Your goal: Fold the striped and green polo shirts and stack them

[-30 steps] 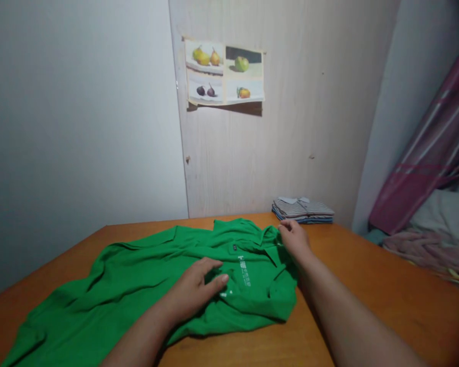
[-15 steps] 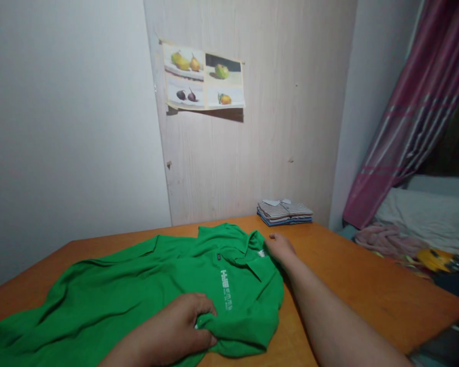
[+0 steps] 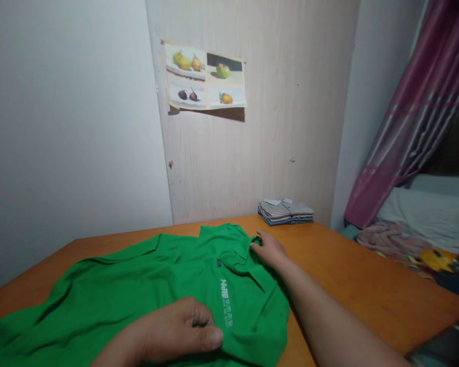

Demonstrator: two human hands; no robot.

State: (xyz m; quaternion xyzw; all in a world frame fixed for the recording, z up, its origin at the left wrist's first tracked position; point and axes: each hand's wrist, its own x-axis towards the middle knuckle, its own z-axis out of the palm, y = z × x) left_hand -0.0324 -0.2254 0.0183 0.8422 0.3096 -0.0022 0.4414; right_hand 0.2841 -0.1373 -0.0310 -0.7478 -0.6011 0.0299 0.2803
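Note:
A green collared shirt [image 3: 137, 285] lies spread on the orange-brown table, its collar to the right and its body stretching left out of view. White printing and a small dark label show on its front. My right hand [image 3: 270, 250] reaches to the collar and pinches its back edge between thumb and fingers. Over the near side of the shirt, my left hand [image 3: 183, 326] is closed, thumb pressed against curled fingers, gripping the cloth by the near sleeve. The exact fold in its grip is mostly hidden.
A stack of folded clothes [image 3: 285, 211], striped on top, sits at the table's [image 3: 359, 285] back edge against the wall. A picture of fruit [image 3: 206, 76] hangs above. To the right are a pink curtain [image 3: 390, 122] and a bed with bedding [image 3: 432, 214].
My right hand has moved slightly left and closed on the collar. The left hand has shifted slightly right and nearer, and the near sleeve has come toward me.

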